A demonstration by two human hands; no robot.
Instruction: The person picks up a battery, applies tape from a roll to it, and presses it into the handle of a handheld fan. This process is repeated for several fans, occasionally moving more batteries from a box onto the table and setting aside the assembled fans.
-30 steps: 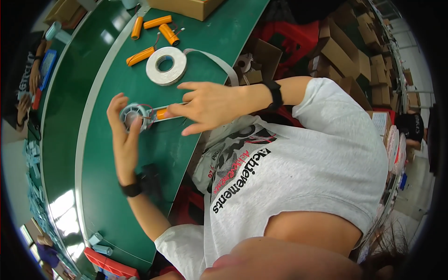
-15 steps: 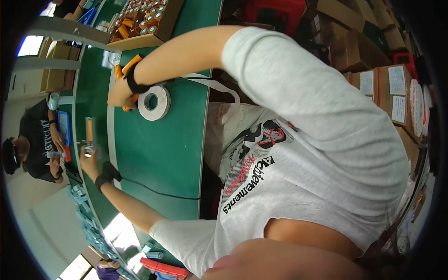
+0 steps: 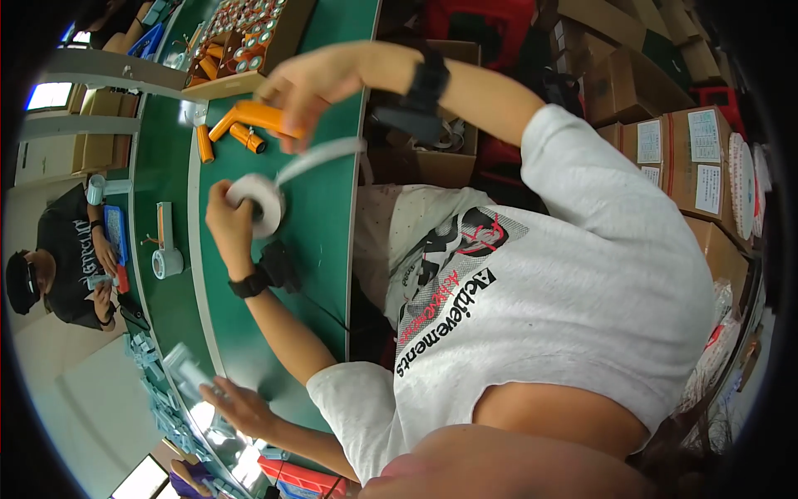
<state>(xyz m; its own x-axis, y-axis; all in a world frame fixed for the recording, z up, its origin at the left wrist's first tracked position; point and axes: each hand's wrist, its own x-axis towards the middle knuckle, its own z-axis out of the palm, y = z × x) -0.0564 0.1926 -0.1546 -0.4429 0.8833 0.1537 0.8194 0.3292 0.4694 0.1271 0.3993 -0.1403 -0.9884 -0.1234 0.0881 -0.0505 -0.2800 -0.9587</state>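
Observation:
My right hand [image 3: 312, 87] is closed around an orange cylinder [image 3: 270, 117], lifted over the green table. Next to its fingertips runs a loose white strip [image 3: 320, 158] leading off a white tape roll [image 3: 270, 200]. My left hand [image 3: 229, 220] grips that roll at its edge, fingers bent near the hole. Several more orange cylinders [image 3: 247, 138] lie on the table beyond my right hand. On the far strip of the table rests a pale plastic housing [image 3: 166, 249] with a round end, apart from both hands.
An open carton [image 3: 241, 83] of orange cylinders stands at the far table corner. Another person's hand [image 3: 237, 407] holds a pale blue part [image 3: 187, 370] beside my left arm. Across sits a person in black [image 3: 66, 249] by a blue tray [image 3: 115, 233]. Stacked cartons [image 3: 698, 158] fill the right.
My left hand has let go of the pale housing and moved onto the tape roll. My right hand has lifted an orange cylinder toward my body. The neighbouring hand has come into view.

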